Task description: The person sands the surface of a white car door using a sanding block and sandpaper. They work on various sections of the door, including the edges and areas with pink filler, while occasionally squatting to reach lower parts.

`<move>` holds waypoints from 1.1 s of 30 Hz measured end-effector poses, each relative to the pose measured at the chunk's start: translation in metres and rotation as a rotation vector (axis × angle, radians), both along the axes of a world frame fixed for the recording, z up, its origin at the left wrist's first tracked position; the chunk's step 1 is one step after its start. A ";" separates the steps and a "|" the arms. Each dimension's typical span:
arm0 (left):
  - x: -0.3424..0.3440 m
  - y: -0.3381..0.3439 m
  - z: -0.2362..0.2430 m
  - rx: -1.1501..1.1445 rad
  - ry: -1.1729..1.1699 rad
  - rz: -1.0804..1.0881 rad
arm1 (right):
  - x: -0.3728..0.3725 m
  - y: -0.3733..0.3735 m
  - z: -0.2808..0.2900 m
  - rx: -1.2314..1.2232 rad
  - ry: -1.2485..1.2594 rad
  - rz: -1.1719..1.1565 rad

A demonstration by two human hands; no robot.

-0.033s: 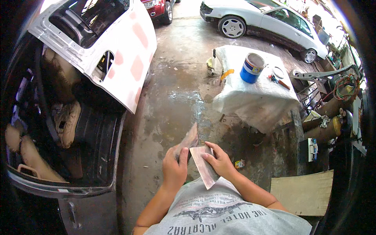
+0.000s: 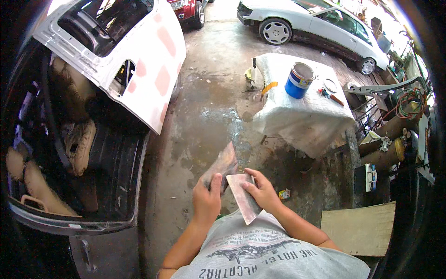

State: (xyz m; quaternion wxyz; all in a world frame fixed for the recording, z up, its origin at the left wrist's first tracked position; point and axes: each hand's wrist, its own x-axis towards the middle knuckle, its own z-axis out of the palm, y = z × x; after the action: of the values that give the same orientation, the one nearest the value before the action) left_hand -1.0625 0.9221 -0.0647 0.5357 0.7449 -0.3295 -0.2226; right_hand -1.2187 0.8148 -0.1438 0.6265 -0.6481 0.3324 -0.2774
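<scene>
In front of my grey shirt, my left hand (image 2: 207, 200) is closed on a flat putty spreader (image 2: 226, 160) that slants up and away, its face smeared pink and grey. My right hand (image 2: 265, 191) grips a second putty spreader (image 2: 243, 197), a four-sided plate with a pale pinkish face that points down toward my body. Thumbs lie over the faces of both plates, and their edges come close together between my hands. Whether the two plates touch is hard to make out.
A white vehicle door (image 2: 160, 51) with pink patches stands open at left. Ahead, a white-covered table (image 2: 278, 114) bears a blue can (image 2: 298, 83), a round lid (image 2: 330, 85) and a red-handled tool (image 2: 331, 97). A white car (image 2: 320, 28) is behind. A board (image 2: 357, 230) lies at right.
The left spreader has turned so that more of its smeared face shows. My right hand and its spreader have shifted very slightly to the right.
</scene>
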 end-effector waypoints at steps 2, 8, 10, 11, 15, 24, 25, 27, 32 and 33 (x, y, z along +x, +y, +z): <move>-0.007 -0.004 -0.006 -0.124 0.307 0.024 | -0.006 -0.012 0.015 0.571 -0.112 -0.029; -0.029 0.008 -0.048 -0.268 1.179 -0.237 | -0.016 -0.044 0.051 0.825 -0.199 -0.074; -0.025 0.015 -0.057 -0.165 1.250 -0.312 | -0.023 -0.052 0.052 0.762 -0.148 -0.080; -0.017 0.019 -0.068 -0.079 1.162 -0.278 | -0.026 -0.056 0.053 0.730 -0.123 -0.082; 0.000 0.014 -0.078 0.054 0.732 -0.130 | -0.034 -0.061 0.061 0.479 0.027 -0.009; 0.021 -0.020 -0.078 -0.068 0.746 -0.177 | -0.025 -0.041 0.065 0.446 0.073 0.072; 0.022 -0.019 -0.077 -0.041 0.737 -0.192 | -0.025 -0.041 0.065 0.445 0.068 0.068; 0.024 -0.016 -0.076 0.012 0.718 -0.224 | -0.026 -0.041 0.065 0.444 0.059 0.059; 0.017 -0.012 -0.072 0.048 0.656 -0.240 | -0.031 -0.046 0.065 0.473 0.012 0.016; 0.015 -0.012 -0.067 0.069 0.615 -0.242 | -0.033 -0.047 0.063 0.471 0.004 -0.001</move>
State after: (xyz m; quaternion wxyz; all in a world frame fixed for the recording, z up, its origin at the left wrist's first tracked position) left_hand -1.0474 0.9104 -0.1317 0.5541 0.6160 -0.2308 -0.5101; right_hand -1.2515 0.7674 -0.0804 0.7596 -0.4846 0.3894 -0.1912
